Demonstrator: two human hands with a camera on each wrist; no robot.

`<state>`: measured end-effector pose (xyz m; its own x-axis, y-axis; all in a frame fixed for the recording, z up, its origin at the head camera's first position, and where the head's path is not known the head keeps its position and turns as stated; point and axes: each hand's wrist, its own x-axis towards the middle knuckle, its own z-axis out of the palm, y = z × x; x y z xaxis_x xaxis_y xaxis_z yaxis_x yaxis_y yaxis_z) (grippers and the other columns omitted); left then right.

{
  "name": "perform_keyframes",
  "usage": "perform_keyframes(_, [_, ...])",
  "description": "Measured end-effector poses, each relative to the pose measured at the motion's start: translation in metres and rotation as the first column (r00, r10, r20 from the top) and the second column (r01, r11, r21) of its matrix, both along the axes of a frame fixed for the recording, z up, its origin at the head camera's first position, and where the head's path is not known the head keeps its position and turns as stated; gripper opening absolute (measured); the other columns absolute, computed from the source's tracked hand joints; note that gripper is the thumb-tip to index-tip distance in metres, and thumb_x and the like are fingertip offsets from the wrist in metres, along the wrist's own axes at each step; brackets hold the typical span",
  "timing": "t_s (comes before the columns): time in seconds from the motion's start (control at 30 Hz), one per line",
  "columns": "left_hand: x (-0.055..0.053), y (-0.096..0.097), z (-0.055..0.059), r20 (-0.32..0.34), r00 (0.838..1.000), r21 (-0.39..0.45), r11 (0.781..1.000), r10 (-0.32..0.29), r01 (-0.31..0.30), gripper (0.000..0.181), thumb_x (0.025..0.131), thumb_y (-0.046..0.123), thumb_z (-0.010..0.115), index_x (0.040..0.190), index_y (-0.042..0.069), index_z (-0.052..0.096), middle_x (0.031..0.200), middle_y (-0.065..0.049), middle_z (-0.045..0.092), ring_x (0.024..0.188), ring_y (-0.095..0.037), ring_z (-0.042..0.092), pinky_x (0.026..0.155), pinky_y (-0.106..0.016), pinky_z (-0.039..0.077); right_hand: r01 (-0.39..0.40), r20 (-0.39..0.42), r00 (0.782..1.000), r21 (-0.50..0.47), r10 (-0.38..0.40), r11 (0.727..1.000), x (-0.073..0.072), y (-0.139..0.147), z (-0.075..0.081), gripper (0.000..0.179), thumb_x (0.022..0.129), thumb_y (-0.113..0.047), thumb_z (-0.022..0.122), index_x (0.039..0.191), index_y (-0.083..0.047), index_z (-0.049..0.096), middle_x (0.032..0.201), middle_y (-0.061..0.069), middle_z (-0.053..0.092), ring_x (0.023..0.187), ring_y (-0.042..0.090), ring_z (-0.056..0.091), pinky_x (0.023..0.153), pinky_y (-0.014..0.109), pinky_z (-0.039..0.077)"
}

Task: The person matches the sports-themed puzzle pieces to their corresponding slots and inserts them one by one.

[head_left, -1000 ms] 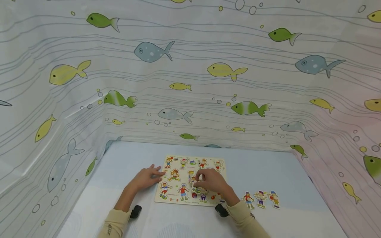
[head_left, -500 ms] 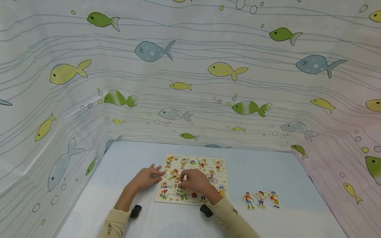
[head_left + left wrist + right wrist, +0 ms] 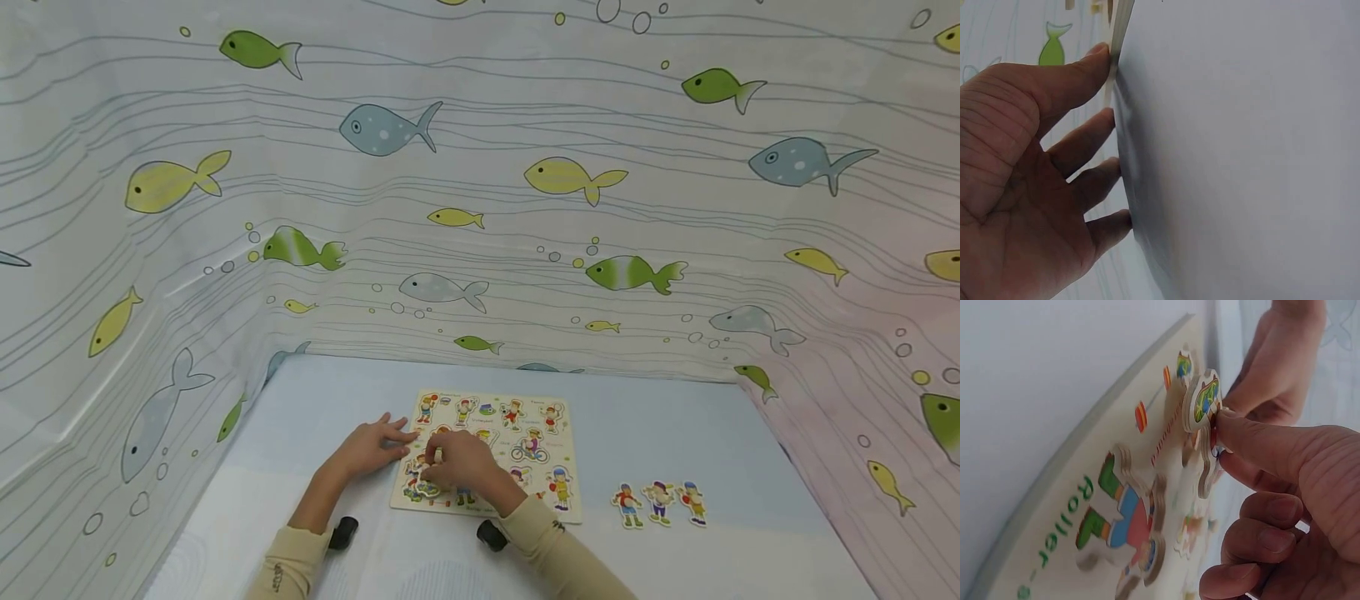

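Thumb and fingertips of my right hand [image 3: 468, 462] pinch a wooden skateboarder puzzle piece [image 3: 1205, 403]. In the right wrist view the piece is tilted, close above the lower-left corner of the puzzle board [image 3: 1125, 434]. There a printed skateboarder shows partly behind it; whether the piece touches the board I cannot tell. A roller-skater recess [image 3: 1129, 515] lies beside it. My left hand [image 3: 367, 448] rests at the board's left edge with its fingers spread. In the left wrist view, the thumb and fingertips of this hand [image 3: 1035, 156] touch the board edge and tabletop.
Three loose figure pieces, a red-shirted one [image 3: 627, 506], a purple-capped one [image 3: 659, 503] and a blue-capped one [image 3: 692, 504], lie right of the board. A fish-patterned wall covering [image 3: 525, 317] surrounds the pale blue table [image 3: 750, 467] at the back and sides.
My right hand has carried the skateboarder piece leftward across the board, from near its middle to its lower-left corner. The left hand has stayed put.
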<state>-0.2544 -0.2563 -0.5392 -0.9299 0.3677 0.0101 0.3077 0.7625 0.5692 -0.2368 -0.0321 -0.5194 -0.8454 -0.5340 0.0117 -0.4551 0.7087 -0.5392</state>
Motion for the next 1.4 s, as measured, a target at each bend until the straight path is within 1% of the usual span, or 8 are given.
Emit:
perform_keyframes(0.1, [0.0, 0.001, 0.001, -0.007, 1.0, 0.003, 1.0, -0.006, 0.006, 0.03, 0.091, 0.021, 0.071, 0.119, 0.012, 0.073, 0.14, -0.02, 0.053, 0.136, -0.051, 0.033, 0.106, -0.067, 0.028, 0.01, 0.019, 1.0, 0.009, -0.01, 1.0, 0.001, -0.005, -0.003, 0.019, 0.082, -0.035, 0.08, 0.078, -0.027, 0.063, 0.06, -0.012, 0.05, 0.05, 0.007, 0.04, 0.046, 0.025, 0.031])
perform_keyframes(0.4, [0.002, 0.001, 0.003, -0.01, 1.0, -0.007, 1.0, -0.008, 0.008, 0.03, 0.092, 0.022, 0.071, 0.119, 0.011, 0.072, 0.139, -0.019, 0.053, 0.136, -0.051, 0.033, 0.105, -0.068, 0.028, 0.005, 0.004, 1.0, 0.014, -0.005, 1.0, 0.003, -0.015, -0.005, 0.021, 0.082, -0.033, 0.081, 0.076, -0.024, 0.063, 0.056, -0.013, 0.05, 0.048, 0.005, 0.041, 0.045, 0.023, 0.033])
perform_keyframes(0.67, [0.002, 0.001, 0.003, -0.028, 0.999, -0.01, 1.0, -0.015, 0.015, 0.031, 0.091, 0.025, 0.071, 0.118, 0.01, 0.073, 0.138, -0.02, 0.054, 0.136, -0.05, 0.035, 0.105, -0.066, 0.03, 0.031, -0.033, 0.999, 0.081, -0.028, 0.996, 0.004, -0.023, -0.005, 0.023, 0.083, -0.035, 0.079, 0.075, -0.023, 0.062, 0.059, -0.013, 0.05, 0.05, 0.006, 0.044, 0.045, 0.023, 0.034])
perform_keyframes(0.97, [0.002, 0.003, 0.002, -0.006, 1.0, -0.007, 1.0, 0.018, -0.018, 0.03, 0.091, 0.022, 0.071, 0.119, 0.01, 0.072, 0.14, -0.018, 0.053, 0.137, -0.049, 0.033, 0.107, -0.067, 0.027, 0.059, -0.033, 0.998, 0.12, -0.055, 0.991, 0.008, -0.026, -0.009, 0.024, 0.084, -0.037, 0.078, 0.074, -0.023, 0.06, 0.061, -0.013, 0.05, 0.05, 0.006, 0.045, 0.045, 0.024, 0.036])
perform_keyframes(1.07, [0.001, 0.002, 0.001, -0.007, 1.0, -0.003, 1.0, 0.015, -0.015, 0.03, 0.091, 0.022, 0.071, 0.119, 0.01, 0.072, 0.14, -0.018, 0.053, 0.137, -0.049, 0.033, 0.107, -0.066, 0.027, 0.049, -0.026, 0.999, 0.109, -0.046, 0.993, 0.008, -0.024, -0.008, 0.022, 0.085, -0.037, 0.078, 0.077, -0.023, 0.063, 0.062, -0.014, 0.051, 0.05, 0.006, 0.046, 0.045, 0.024, 0.036])
perform_keyframes(1.2, [0.001, 0.002, 0.0, -0.006, 1.0, -0.008, 1.0, 0.009, -0.009, 0.03, 0.091, 0.021, 0.071, 0.12, 0.011, 0.072, 0.14, -0.019, 0.052, 0.137, -0.049, 0.033, 0.107, -0.066, 0.027, 0.02, -0.003, 1.0, 0.068, -0.02, 0.997, 0.006, -0.016, -0.006, 0.018, 0.085, -0.037, 0.077, 0.086, -0.021, 0.069, 0.064, -0.013, 0.055, 0.052, 0.006, 0.047, 0.047, 0.024, 0.037])
perform_keyframes(1.33, [0.001, 0.001, 0.0, -0.013, 1.0, -0.019, 1.0, 0.001, -0.002, 0.031, 0.091, 0.023, 0.071, 0.12, 0.012, 0.072, 0.14, -0.019, 0.052, 0.136, -0.05, 0.034, 0.106, -0.067, 0.028, 0.036, -0.017, 0.999, 0.064, -0.035, 0.997, 0.003, -0.003, -0.006, 0.021, 0.086, -0.039, 0.076, 0.095, -0.022, 0.07, 0.074, -0.012, 0.061, 0.059, 0.005, 0.047, 0.051, 0.025, 0.039])
perform_keyframes(1.4, [0.001, 0.001, 0.0, -0.018, 1.0, -0.022, 1.0, 0.0, 0.0, 0.031, 0.091, 0.023, 0.071, 0.12, 0.012, 0.072, 0.14, -0.019, 0.053, 0.136, -0.05, 0.034, 0.106, -0.068, 0.028, 0.045, -0.024, 0.999, 0.054, -0.044, 0.998, 0.001, 0.004, -0.005, 0.021, 0.086, -0.039, 0.076, 0.098, -0.022, 0.071, 0.075, -0.012, 0.061, 0.059, 0.004, 0.048, 0.052, 0.025, 0.04])
